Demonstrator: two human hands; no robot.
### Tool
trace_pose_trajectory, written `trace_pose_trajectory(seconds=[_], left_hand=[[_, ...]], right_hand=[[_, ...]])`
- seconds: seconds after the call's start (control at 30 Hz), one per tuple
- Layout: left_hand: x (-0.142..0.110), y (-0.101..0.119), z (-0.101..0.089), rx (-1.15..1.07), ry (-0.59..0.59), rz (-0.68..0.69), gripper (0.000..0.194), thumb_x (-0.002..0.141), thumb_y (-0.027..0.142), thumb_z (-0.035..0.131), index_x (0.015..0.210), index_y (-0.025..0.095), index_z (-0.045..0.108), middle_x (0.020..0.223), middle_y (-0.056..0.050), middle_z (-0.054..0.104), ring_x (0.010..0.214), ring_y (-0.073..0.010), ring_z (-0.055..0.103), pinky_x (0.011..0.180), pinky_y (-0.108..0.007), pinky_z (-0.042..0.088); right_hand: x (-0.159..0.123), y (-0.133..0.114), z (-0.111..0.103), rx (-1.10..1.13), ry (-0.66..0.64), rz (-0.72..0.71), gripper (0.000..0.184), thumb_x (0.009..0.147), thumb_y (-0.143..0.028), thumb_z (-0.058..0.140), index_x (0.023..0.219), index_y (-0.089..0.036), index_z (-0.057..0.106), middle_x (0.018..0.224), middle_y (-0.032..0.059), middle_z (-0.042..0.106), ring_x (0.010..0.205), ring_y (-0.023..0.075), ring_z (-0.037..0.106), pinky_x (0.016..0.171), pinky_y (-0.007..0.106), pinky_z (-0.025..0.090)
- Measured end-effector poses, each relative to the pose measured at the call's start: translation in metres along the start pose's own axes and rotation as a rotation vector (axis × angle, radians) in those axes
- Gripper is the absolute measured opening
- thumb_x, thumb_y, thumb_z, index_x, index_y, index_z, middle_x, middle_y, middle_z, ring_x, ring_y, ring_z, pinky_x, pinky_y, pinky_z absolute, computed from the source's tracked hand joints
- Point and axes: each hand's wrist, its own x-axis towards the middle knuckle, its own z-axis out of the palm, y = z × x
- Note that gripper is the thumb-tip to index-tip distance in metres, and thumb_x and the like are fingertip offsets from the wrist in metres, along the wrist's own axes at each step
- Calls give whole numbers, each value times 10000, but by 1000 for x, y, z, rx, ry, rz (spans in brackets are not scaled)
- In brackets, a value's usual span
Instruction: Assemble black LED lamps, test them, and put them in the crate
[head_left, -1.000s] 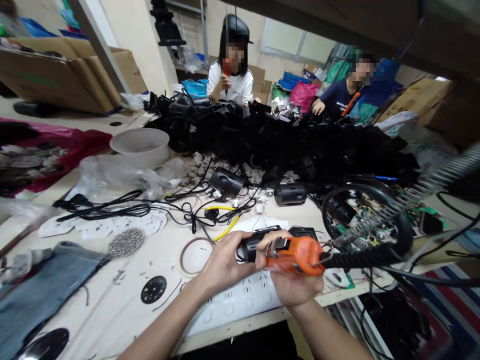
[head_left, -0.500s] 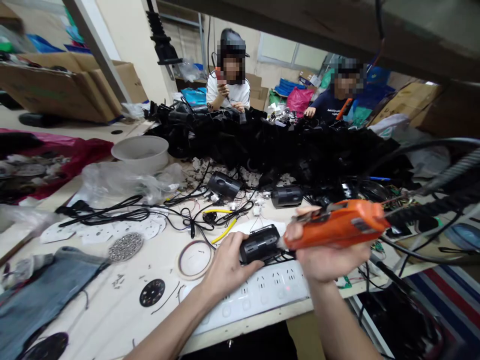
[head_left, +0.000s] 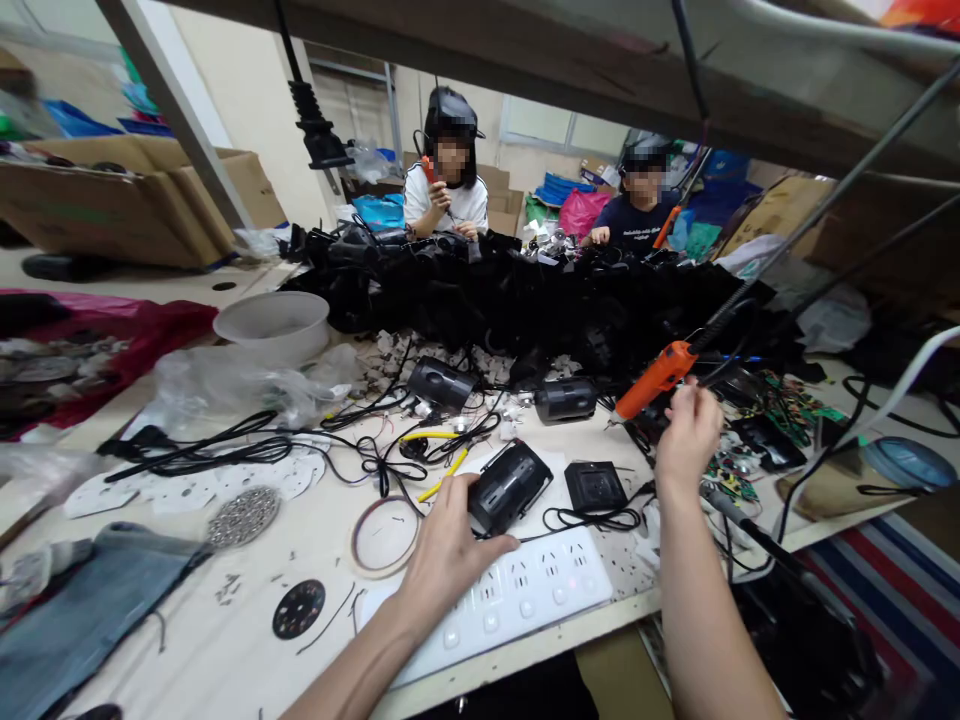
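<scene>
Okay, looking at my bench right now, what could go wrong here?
1. The orange screwdriver hangs beside your right hand, which is not gripping it; it may swing into the circuit boards.
2. Loose black wires cross the table near your left hand, which holds the black housing; they could snag.

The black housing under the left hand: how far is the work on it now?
Done, apparently: the orange screwdriver hangs away from the black housing, with the right hand just below it. In hand: the left hand holds the housing on the table. Left: a pile of black parts lies behind.
</scene>
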Motion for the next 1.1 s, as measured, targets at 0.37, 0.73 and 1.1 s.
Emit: trace_pose_trajectory(seconds=[0.37,0.73,1.1], left_hand=[[4,-28,20,23,140,199,490,682,213,563,1154,210,435,1062,-111,575,1008,-328,617,834,-489,525],[2,-17,14,160,70,165,591,673,213,578,1230,155,388,1124,-152,557,1054,-327,609,878,-488,512],[-1,-12,17,178,75,115,638,685,179,578,1287,127,373,1141,-149,543,1055,-302,607,869,-446,522]], right_hand=[[-135,-21,24,-660,-1043,-78,1006,551,-478,846,1416,-169,436,1449,211,344,1327,404,356,1085,535,343],[-129,-25,23,-691,-1017,-148,888,599,-437,758,1390,-150,474,1312,191,443,1166,358,471,1011,470,419],[-127,-23,25,-725,-998,-160,837,608,-452,757,1358,-170,516,1300,182,467,1151,358,492,993,480,428]])
